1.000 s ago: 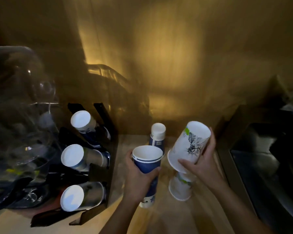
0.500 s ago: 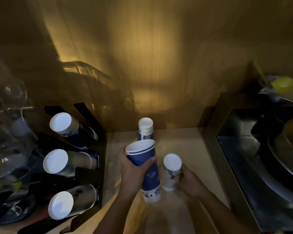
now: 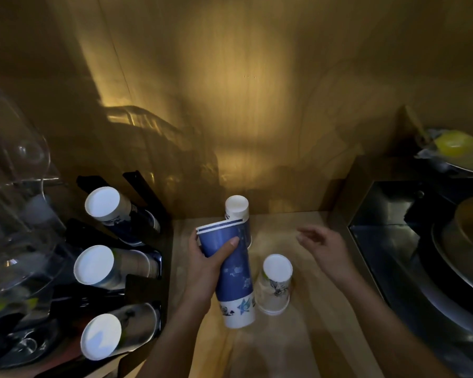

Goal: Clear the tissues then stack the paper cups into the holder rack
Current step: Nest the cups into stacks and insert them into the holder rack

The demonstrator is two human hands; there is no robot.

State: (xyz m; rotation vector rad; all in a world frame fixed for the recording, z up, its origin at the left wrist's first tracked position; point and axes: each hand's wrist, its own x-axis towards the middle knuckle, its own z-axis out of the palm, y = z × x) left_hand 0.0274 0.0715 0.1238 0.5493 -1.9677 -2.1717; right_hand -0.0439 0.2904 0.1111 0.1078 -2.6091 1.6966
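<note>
Blue nested cups [image 3: 231, 271] sit gripped in the left hand [image 3: 202, 266]; the right hand [image 3: 325, 248], fingers now spread empty, has released the white cups [image 3: 275, 285] mid-frame, ready for racking.

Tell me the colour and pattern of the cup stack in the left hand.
Blue cup stack, white rim stripes, white base band with blue star-like motifs; head view.

Tilted blue cup stack [image 3: 230, 268], upturned white cups [image 3: 275, 285]
</note>
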